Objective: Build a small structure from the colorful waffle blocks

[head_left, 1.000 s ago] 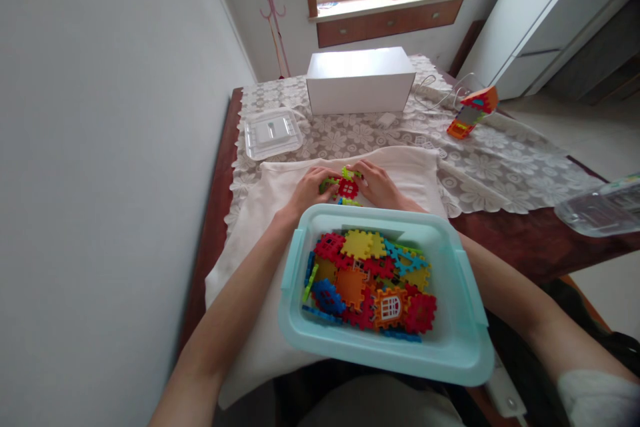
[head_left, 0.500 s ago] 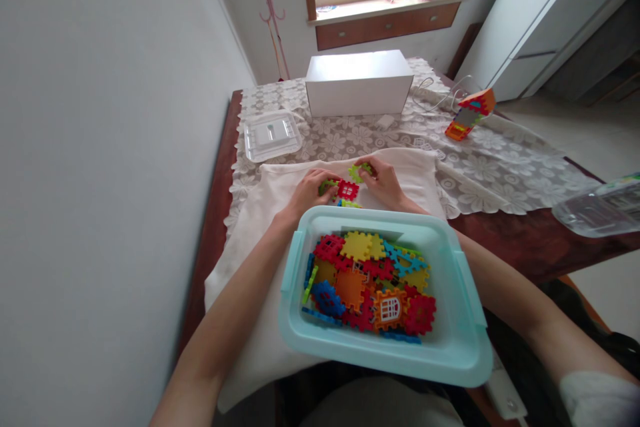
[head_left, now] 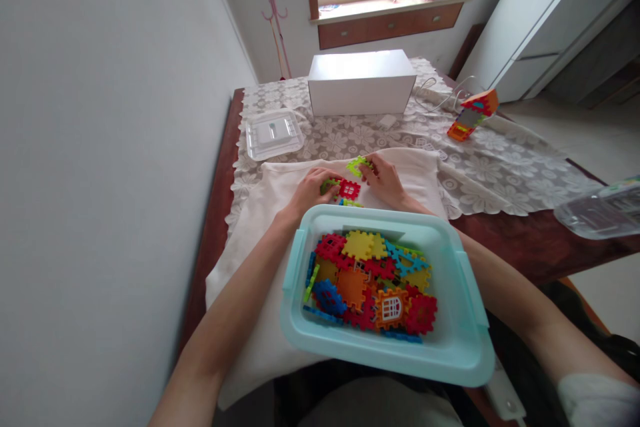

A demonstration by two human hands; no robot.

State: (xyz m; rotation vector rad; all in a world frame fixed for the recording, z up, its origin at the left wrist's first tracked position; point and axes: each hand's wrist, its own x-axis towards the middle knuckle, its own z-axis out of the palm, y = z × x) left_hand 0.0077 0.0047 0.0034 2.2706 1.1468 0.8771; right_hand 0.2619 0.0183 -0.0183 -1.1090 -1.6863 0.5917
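Note:
My left hand point(head_left: 316, 189) is closed on a green toothed building tile point(head_left: 330, 185), which lies against a red window tile point(head_left: 350, 189). In my right hand point(head_left: 384, 180) I pinch a light green toothed tile point(head_left: 358, 165), just beyond the red one. Part of a blue and green piece point(head_left: 350, 203) shows below the red tile; the tub's rim hides some of the cloth there. Nearer to me stands a light blue tub point(head_left: 385, 360) holding many red, yellow, orange and blue tiles point(head_left: 352, 287).
A white cloth point(head_left: 250, 280) covers the near table. Behind are a clear plastic lid point(head_left: 275, 135), a white box point(head_left: 360, 93) and a built tile model point(head_left: 473, 115) at the right. A clear plastic container point(head_left: 595, 210) sits at the right edge.
The light green tile in my right hand has turned and moved slightly away from me. My left hand keeps its place at the green and red tiles.

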